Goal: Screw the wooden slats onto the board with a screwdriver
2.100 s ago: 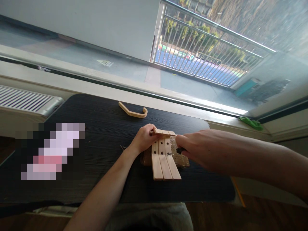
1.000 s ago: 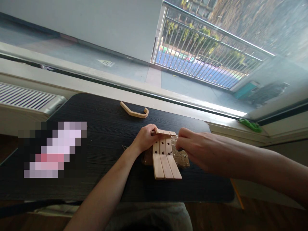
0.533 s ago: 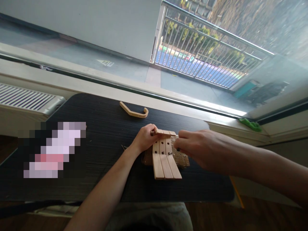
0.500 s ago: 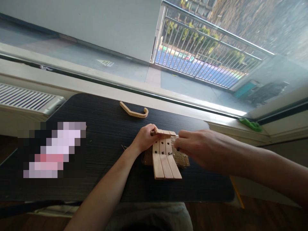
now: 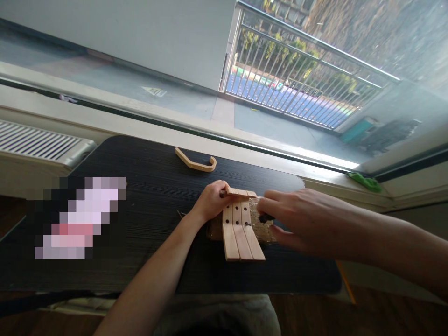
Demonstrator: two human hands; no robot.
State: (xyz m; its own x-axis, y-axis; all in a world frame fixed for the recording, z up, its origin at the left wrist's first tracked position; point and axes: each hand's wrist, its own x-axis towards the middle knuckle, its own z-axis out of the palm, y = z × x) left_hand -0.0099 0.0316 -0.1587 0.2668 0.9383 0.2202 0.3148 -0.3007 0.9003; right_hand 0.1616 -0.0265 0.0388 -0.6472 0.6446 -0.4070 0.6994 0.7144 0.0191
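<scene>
Slats [image 5: 241,241] jut past block [image 5: 258,230], left hand [image 5: 211,199] gripping their edge, right hand [image 5: 296,215] holding handle [image 5: 266,218].

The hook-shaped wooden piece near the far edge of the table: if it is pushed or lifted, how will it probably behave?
The hook-shaped wooden piece is probably stiff, since it looks like solid wood. It is slim, so it may feel light. Lying on the black table, its bent shape should make it slide or swivel rather than roll.
</scene>
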